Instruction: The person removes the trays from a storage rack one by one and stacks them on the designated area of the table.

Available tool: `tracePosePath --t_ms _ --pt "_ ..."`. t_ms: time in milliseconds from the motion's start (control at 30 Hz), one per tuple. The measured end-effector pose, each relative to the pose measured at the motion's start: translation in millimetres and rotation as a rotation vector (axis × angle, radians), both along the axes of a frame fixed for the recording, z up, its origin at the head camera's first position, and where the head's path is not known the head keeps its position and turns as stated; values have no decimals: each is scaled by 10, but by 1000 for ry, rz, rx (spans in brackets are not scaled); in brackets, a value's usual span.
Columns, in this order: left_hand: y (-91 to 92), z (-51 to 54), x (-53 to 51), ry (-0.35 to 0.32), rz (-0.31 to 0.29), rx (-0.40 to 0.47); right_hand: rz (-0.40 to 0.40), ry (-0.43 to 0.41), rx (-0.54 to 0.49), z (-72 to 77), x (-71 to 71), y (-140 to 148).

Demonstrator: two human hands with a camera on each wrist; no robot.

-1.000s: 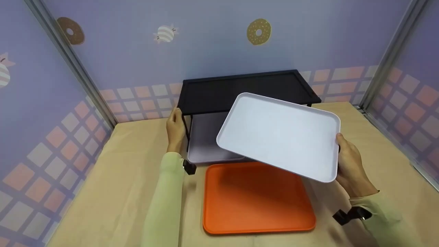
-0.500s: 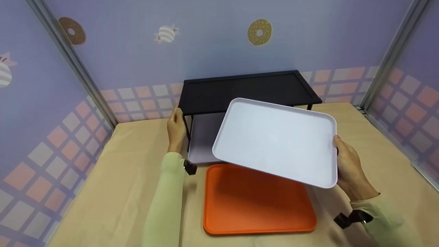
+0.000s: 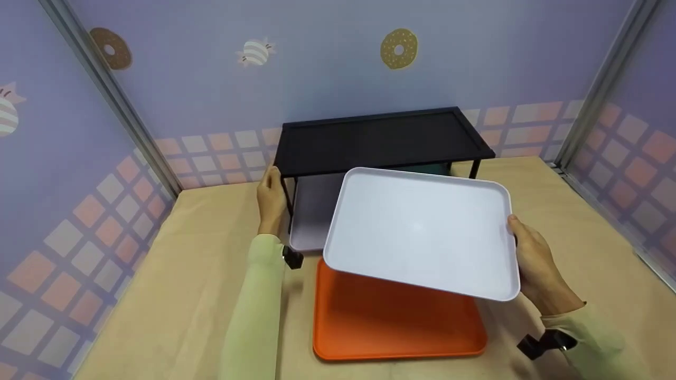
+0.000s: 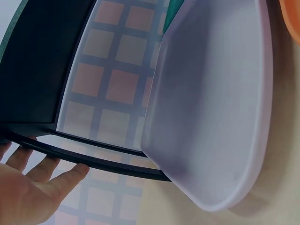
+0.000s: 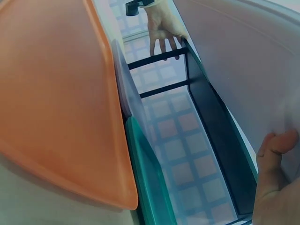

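My right hand (image 3: 536, 258) grips a white rectangular tray (image 3: 417, 232) by its right edge, thumb on top and curled fingers (image 5: 281, 143) underneath. The tray is raised and tilted, overlapping the orange tray (image 3: 398, 327) on the table and the front of a low black rack (image 3: 380, 140). My left hand (image 3: 271, 198) rests against the rack's left end. In the left wrist view, its fairly straight fingers (image 4: 68, 180) touch the black leg (image 4: 108, 164). A pale lilac-grey tray (image 3: 311, 216) lies under the rack's left part, partly hidden.
A green tray (image 5: 150, 178) lies under the rack beside the lilac-grey one, mostly covered in the head view. Patterned wall panels (image 3: 327, 63) stand behind and at both sides. Beige cloth (image 3: 206, 264) covers the table.
The white tray has come down toward me and a little left in my right hand, levelling somewhat and covering more of the orange tray. My left hand stays at the rack.
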State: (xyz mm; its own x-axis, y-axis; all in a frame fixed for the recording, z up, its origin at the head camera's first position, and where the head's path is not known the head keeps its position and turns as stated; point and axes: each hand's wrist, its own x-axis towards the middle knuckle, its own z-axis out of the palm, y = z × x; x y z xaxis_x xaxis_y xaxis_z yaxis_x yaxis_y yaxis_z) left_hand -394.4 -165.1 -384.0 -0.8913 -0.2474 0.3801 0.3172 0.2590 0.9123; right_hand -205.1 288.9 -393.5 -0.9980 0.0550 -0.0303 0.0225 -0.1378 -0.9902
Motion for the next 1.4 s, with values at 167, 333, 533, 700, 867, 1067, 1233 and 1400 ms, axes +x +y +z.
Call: tracePosePath --t_ms 167,333,533,700,867,1067,1233,1400 --pt "1 -9 5 -5 1 -7 24 9 -11 -37 22 -29" --pt "-1 -12 2 -11 -1 -9 21 3 -5 -49 29 -51" --pt "1 -22 -8 -6 2 10 10 -25 36 -65 14 -60" --pt "1 -20 -9 -3 12 6 13 -29 53 -90 8 -61" --pt "-5 -15 -19 7 14 0 29 -26 75 -119 5 -66" --pt "-5 -16 0 4 -2 3 64 -23 105 -156 11 -90" --pt "-2 -11 9 -6 -8 11 58 -23 115 -176 14 -121" --pt "-2 -13 2 -5 -9 15 63 -34 132 -190 10 -140"
